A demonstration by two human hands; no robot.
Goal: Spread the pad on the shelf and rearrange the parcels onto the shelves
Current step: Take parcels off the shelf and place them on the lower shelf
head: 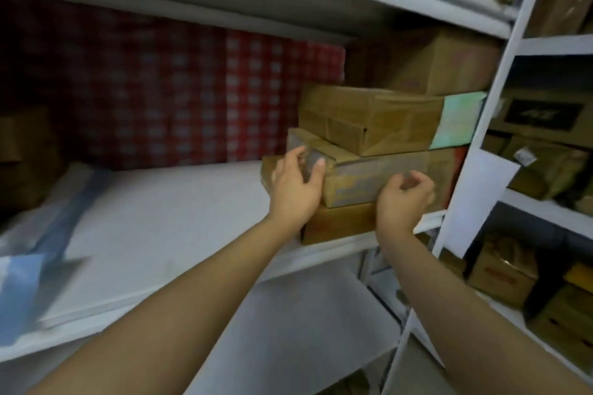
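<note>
The white pad (167, 218) was spread over the shelf (337, 249) at centre left. At centre right, the taped middle parcel (378, 170), stacked between two others, was judged stiff, fairly heavy, best held by both ends. Its left end was clasped by the left hand (295, 189); the right hand (404, 199) was curled at its front, hold uncertain.

Red checked cloth (192, 90), perhaps a curtain, spans the back; white paper sheet (475, 202) hangs at right.

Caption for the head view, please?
Left hand grips the end of the middle parcel in a stack on the shelf; right hand curls against its front.
</note>
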